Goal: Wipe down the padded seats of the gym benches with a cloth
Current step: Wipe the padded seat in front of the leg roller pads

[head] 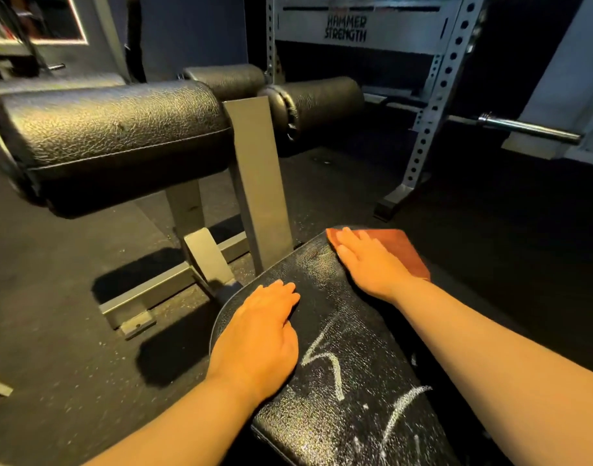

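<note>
Fingers (347, 245) of right hand (369, 264) flat on cloth (402, 250); left hand (258, 334) flat on seat (349, 371); rack (436, 105) reads "HAMMER STRENGTH".

cloth (402, 250) on seat (342, 364) far end; roller pads (113, 129) beyond, rack (436, 95) behind

The words "HAMMER STRENGTH" stand in dark block letters, one word above the other, on the pale crossbeam (355, 23) at the top of the metal rack (436, 105) at the back. White chalky streaks (325, 361) lie on the black padded seat (325, 287) in front; they form no readable letter or number. No other writing can be read.
</note>
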Demonstrator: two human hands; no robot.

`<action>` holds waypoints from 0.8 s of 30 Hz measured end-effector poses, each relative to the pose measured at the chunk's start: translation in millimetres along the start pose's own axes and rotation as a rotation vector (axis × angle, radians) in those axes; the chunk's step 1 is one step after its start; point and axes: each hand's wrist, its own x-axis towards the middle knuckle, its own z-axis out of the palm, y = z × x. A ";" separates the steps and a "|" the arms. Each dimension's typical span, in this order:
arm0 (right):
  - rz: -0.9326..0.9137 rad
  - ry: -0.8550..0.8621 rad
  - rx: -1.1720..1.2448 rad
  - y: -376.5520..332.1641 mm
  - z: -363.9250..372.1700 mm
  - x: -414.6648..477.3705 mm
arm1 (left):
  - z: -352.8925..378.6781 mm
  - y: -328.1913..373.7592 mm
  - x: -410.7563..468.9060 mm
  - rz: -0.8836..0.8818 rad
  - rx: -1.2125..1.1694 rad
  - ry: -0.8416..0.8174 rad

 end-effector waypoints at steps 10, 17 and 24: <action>0.009 0.026 -0.032 17.2 -2.7 12.2 | 0.3 -0.1 0.4 0.004 0.022 -0.021; -0.359 -0.057 0.027 23.4 4.4 -22.7 | 4.2 -4.1 0.8 0.015 0.008 0.000; -0.232 0.026 0.109 -17.7 6.7 4.4 | 2.8 -2.2 -0.1 0.025 0.034 0.008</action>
